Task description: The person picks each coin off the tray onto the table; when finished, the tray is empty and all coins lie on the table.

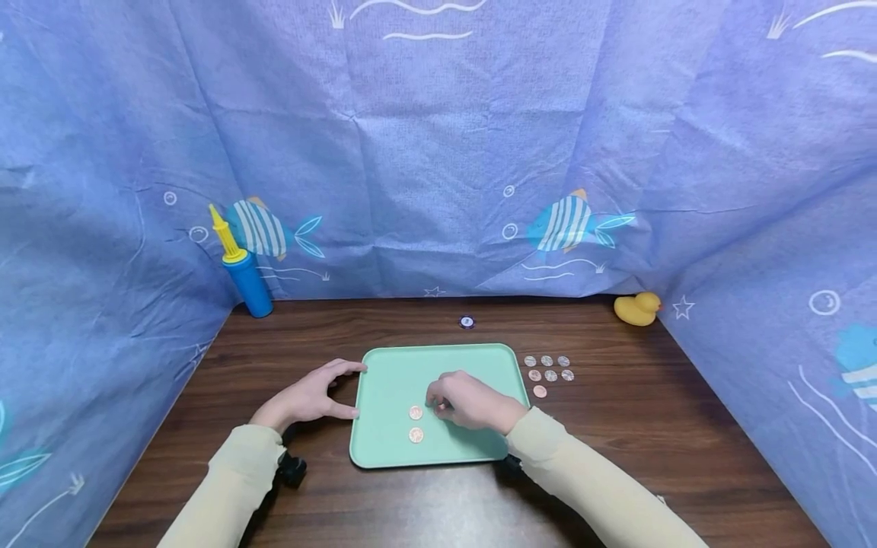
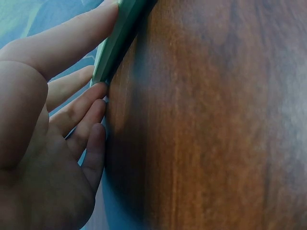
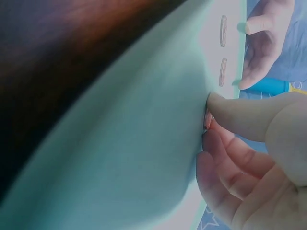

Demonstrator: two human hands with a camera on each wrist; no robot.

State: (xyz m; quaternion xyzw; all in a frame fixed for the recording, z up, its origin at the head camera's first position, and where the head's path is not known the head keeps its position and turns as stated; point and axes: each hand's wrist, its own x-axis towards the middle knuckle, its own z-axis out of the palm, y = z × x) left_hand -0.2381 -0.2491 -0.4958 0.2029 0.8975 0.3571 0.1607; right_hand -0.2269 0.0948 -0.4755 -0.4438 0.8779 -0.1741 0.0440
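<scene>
A light green tray [image 1: 387, 373] lies on the wooden table. Two copper-coloured coins, a far coin [image 1: 416, 412] and a near coin [image 1: 416, 434], lie flat on it left of centre. My right hand [image 1: 469, 401] is over the tray, just right of those coins. In the right wrist view, its thumb and fingers pinch another coin [image 3: 207, 120] at the tray's surface, partly hidden by the fingertips. At the tray's left rim, my left hand [image 1: 311, 394] is spread, with thumb and fingertips touching the edge; it holds nothing else.
Right of the tray lie several coins [image 1: 551, 376] in short rows, copper and silver. Behind it sits a dark poker chip [image 1: 467, 322]. A blue and yellow hand pump [image 1: 250, 281] stands back left, a yellow rubber duck [image 1: 637, 309] back right. A blue fish-print cloth [image 1: 425, 190] surrounds the table.
</scene>
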